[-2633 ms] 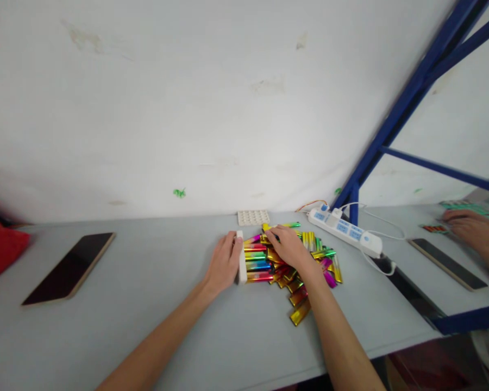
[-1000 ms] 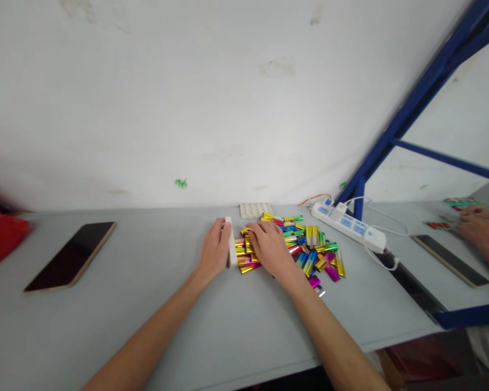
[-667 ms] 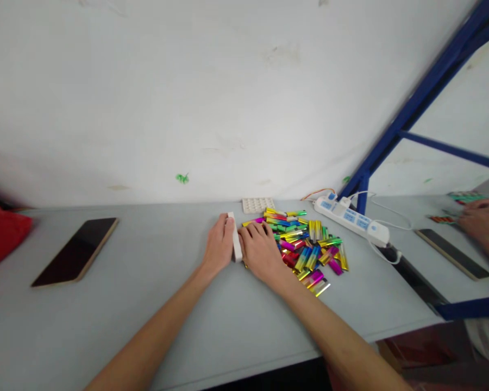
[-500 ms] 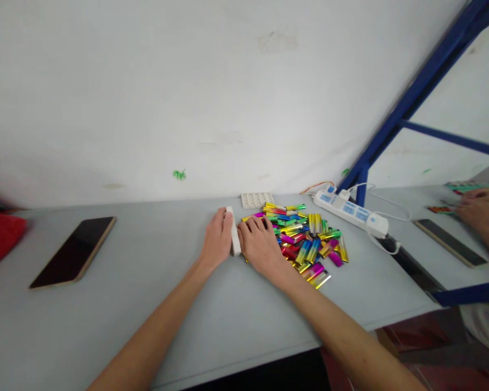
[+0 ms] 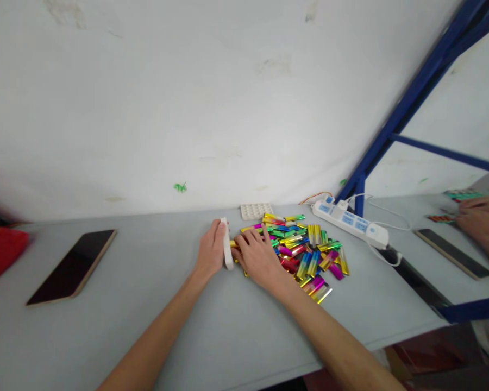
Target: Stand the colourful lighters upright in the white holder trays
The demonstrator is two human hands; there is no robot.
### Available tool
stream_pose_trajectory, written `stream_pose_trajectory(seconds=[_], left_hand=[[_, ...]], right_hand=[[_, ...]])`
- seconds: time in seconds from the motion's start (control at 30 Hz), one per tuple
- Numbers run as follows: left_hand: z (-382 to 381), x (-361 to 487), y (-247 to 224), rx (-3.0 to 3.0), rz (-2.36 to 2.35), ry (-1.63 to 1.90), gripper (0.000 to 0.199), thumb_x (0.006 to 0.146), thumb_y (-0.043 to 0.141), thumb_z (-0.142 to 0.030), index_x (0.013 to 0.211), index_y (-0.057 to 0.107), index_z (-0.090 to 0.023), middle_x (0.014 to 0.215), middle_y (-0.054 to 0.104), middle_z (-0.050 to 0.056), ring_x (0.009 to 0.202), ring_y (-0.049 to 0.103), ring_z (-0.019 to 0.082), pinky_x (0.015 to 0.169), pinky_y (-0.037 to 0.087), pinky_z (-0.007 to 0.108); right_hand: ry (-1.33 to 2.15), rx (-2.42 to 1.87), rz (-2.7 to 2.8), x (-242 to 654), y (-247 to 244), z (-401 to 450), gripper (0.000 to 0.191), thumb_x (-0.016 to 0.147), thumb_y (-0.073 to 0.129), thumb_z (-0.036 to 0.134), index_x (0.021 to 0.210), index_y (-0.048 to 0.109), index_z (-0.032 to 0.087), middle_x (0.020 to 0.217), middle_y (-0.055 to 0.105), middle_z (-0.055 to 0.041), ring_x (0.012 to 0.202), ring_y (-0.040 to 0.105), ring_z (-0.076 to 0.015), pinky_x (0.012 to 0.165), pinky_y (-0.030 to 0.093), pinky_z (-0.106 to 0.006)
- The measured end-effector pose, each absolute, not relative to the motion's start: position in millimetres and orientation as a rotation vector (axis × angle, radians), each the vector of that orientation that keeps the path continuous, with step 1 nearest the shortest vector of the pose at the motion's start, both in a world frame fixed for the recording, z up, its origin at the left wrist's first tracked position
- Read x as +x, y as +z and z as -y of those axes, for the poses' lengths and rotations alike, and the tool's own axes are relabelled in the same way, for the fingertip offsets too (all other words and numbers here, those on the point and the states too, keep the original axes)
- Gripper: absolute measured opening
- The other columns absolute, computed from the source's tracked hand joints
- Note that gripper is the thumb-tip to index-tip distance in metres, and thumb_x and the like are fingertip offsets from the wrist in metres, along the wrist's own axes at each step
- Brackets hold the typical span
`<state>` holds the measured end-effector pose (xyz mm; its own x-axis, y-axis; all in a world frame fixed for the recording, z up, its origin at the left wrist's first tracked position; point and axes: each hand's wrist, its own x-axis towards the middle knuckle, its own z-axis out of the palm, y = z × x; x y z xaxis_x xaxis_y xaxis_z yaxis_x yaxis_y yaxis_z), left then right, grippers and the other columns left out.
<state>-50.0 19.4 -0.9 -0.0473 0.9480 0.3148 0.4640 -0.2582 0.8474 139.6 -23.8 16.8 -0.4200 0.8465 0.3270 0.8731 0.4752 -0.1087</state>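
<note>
My left hand [image 5: 212, 250] is closed around a narrow white block [image 5: 227, 247], held upright on its edge; its broad side is turned away from me. Just right of it, my right hand [image 5: 258, 256] has curled fingers at the left edge of a pile of shiny metallic-coloured casings [image 5: 293, 244]. A gold casing [image 5: 233, 244] sticks out from its fingertips toward the white block. Part of the pile is hidden under this hand. Behind the pile, against the wall, lies a white tray with rows of holes [image 5: 256, 210].
A dark flat panel [image 5: 73, 266] lies at left, near a red cloth-like item [image 5: 2, 250]. A white power strip [image 5: 350, 221] with cables stands right of the pile, by a blue metal frame [image 5: 375, 157]. Another person's hands [image 5: 481, 217] work beyond it.
My left hand and the white block have shifted slightly left, widening the gap to my right hand. A gold casing now shows at the right fingertips. The camera view has tilted up slightly.
</note>
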Motion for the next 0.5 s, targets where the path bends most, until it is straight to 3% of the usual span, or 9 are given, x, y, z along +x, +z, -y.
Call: stream_pose_trajectory(seconds=[0.17, 0.33, 0.5], left_hand=[[-26.8, -69.6, -0.7, 1.698, -1.502, 1.321, 0.063, 0.121, 0.042, -0.086, 0.109, 0.073, -0.032, 0.098, 0.085, 0.006, 0.090, 0.081, 0.032, 0.087, 0.068, 0.046], [-45.0, -99.3, -8.1, 1.619, -1.584, 1.421, 0.069, 0.119, 0.044, -0.095, 0.125, 0.069, -0.031, 0.108, 0.087, 0.008, 0.099, 0.087, 0.034, 0.095, 0.073, 0.050], [-64.7, -110.2, -26.7, 1.609, -1.627, 1.479, 0.062, 0.114, 0.072, -0.082, 0.145, 0.056, -0.031, 0.145, 0.084, 0.015, 0.126, 0.093, 0.033, 0.110, 0.078, 0.051]], right_hand=[[-0.049, -1.473, 2.375, 148.4, 18.0, 16.8, 0.017, 0.132, 0.076, 0.040, 0.131, 0.089, 0.028, 0.148, 0.089, -0.0132, 0.147, 0.077, -0.0335, 0.147, 0.049, -0.067], [0.008, -1.473, 2.329, 154.3, 18.6, 17.0, 0.018, 0.131, 0.075, 0.032, 0.142, 0.088, 0.030, 0.154, 0.088, -0.0127, 0.149, 0.077, -0.0326, 0.146, 0.050, -0.062], [0.074, -1.472, 2.326, 154.8, 26.8, 21.0, 0.028, 0.133, 0.067, 0.032, 0.155, 0.085, 0.027, 0.160, 0.084, -0.0151, 0.149, 0.078, -0.0320, 0.145, 0.052, -0.059]])
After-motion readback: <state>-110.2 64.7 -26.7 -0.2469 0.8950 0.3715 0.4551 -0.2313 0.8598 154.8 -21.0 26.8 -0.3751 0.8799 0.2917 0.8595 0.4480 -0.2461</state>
